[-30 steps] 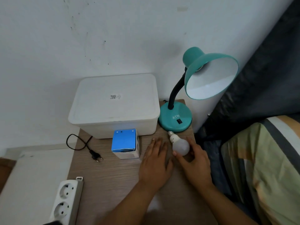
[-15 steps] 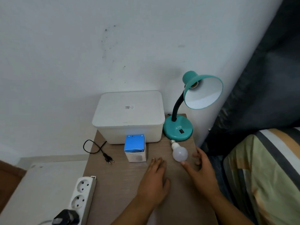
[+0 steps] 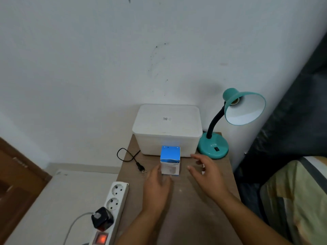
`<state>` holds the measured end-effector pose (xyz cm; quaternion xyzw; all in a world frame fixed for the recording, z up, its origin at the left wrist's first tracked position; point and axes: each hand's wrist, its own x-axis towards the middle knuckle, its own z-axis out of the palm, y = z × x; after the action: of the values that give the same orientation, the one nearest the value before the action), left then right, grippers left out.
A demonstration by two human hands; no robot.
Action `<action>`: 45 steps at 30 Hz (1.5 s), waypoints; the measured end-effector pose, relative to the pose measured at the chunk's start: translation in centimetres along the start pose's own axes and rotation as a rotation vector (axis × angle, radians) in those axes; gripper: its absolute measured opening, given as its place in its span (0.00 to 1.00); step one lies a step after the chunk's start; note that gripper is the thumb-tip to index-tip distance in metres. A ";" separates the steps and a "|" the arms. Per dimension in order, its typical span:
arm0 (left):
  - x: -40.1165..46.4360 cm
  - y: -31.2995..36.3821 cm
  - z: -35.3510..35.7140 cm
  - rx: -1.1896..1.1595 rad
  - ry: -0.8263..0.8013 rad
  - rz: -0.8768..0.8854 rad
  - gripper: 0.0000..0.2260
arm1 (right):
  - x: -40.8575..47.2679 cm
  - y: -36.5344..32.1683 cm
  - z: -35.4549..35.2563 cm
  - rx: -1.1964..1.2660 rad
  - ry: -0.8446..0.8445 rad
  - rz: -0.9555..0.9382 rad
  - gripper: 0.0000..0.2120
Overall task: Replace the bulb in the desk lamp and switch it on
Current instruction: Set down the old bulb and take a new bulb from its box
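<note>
A teal desk lamp (image 3: 212,147) stands at the table's back right. Its shade (image 3: 247,110) tilts toward me and the socket (image 3: 236,102) inside is bare. Its black plug (image 3: 141,168) lies loose on the table at the left. A small blue and white bulb box (image 3: 170,160) stands upright in front of the white bin. My left hand (image 3: 156,186) is open, fingers by the box's lower left corner. My right hand (image 3: 206,171) hovers open just right of the box, fingers spread. It covers the spot where the old white bulb lay; only a pale sliver shows between the fingers.
A lidded white storage bin (image 3: 167,128) fills the back of the wooden table (image 3: 187,214). A white power strip (image 3: 115,198) with a lit red switch and a black adapter (image 3: 102,219) lies at the table's left edge. A bed with a striped cover (image 3: 297,197) is on the right.
My right hand has let go of the white bulb and both hands have shifted left toward the blue box. The view has pulled back and tilted up.
</note>
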<state>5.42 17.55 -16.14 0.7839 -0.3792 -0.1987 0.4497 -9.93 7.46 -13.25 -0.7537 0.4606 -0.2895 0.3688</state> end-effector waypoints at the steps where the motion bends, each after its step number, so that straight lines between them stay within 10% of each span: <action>1: 0.6 0.2 -0.2 -0.035 0.006 -0.016 0.23 | 0.6 -0.4 0.4 -0.008 -0.016 -0.021 0.19; 15: 4.0 1.2 -1.6 -0.268 -0.088 0.048 0.24 | 4.0 -1.7 3.2 -0.118 -0.015 -0.081 0.11; 32: 5.2 -0.7 -1.4 0.031 -0.125 0.228 0.27 | 5.7 -3.3 3.4 -0.079 0.274 -0.091 0.08; 45: 7.4 -0.7 -1.9 0.175 -0.186 0.359 0.38 | 5.0 -1.8 4.5 -0.134 -0.018 -0.006 0.22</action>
<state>11.66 13.11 -15.53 0.7181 -0.5683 -0.1532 0.3713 -3.54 4.72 -13.76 -0.7805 0.4734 -0.2525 0.3208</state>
